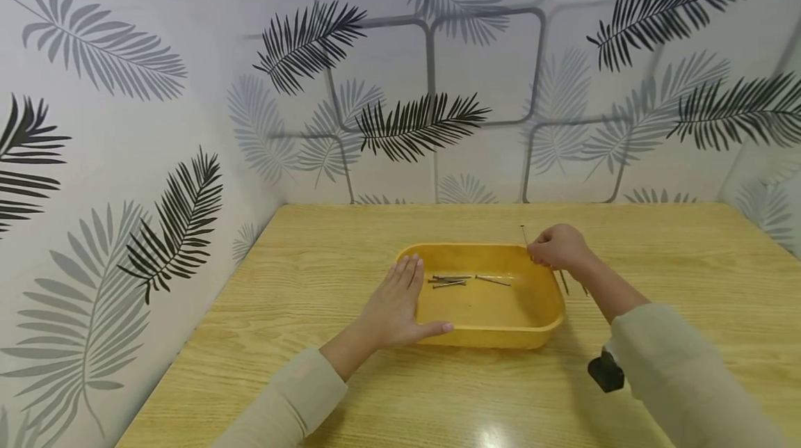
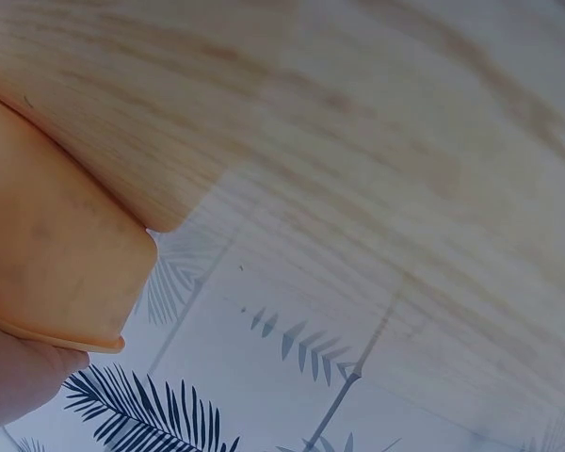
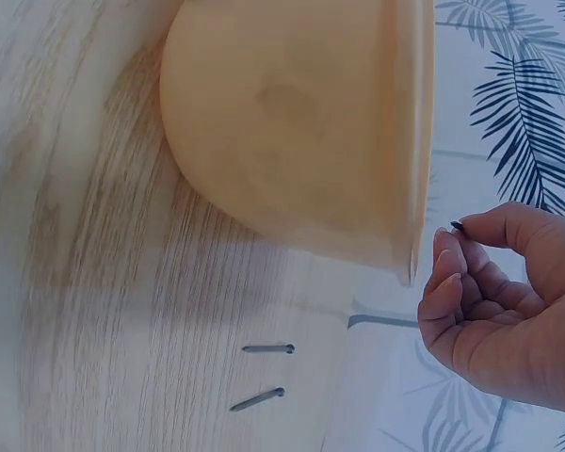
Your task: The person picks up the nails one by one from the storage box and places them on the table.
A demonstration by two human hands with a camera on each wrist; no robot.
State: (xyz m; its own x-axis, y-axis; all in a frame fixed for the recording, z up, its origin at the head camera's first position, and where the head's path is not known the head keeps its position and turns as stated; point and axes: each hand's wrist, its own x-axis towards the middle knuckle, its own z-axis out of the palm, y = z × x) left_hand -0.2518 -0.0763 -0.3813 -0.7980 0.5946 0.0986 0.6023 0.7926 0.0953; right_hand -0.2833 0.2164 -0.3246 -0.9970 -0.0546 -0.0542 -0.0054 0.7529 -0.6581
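A shallow yellow plastic tray stands on the wooden table. My left hand rests on its left end, fingers straight along the rim and thumb laid over the near rim. Inside the tray lie a small group of nails and a separate nail. At the far right corner, my right hand pinches a thin nail between thumb and fingertips, its head pointing up. Two more nails lie on the table just outside the tray's right end, partly hidden by the right hand in the head view.
The wooden table reaches back to a wall with a leaf pattern. A second patterned wall runs along the left side. A small black object shows beside the right sleeve.
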